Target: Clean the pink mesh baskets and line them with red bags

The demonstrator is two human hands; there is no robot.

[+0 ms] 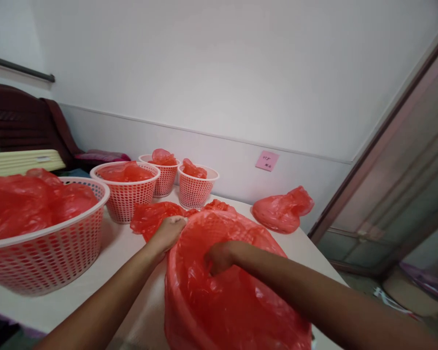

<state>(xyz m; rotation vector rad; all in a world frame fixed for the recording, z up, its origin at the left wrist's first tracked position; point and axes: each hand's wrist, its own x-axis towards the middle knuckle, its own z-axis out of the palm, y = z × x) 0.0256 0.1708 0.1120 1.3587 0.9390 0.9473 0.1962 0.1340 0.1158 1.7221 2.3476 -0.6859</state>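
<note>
In front of me stands a large basket lined with a red plastic bag (219,301), which is folded out over the rim and down the outside. My left hand (171,232) is closed on the bag at the basket's far left rim. Inside the lined basket is my right hand (219,256), its fingers curled close to the inner plastic. Whether those fingers pinch anything is hidden from me. Loose red plastic (155,216) bunches on the table behind my left hand.
White perforated baskets holding red bags stand on the white table (135,287): a big one (69,248) at left, another (131,194) behind it, two smaller (197,187) (164,180) against the wall. A knotted red bag (282,211) lies right, below a pink note (267,160).
</note>
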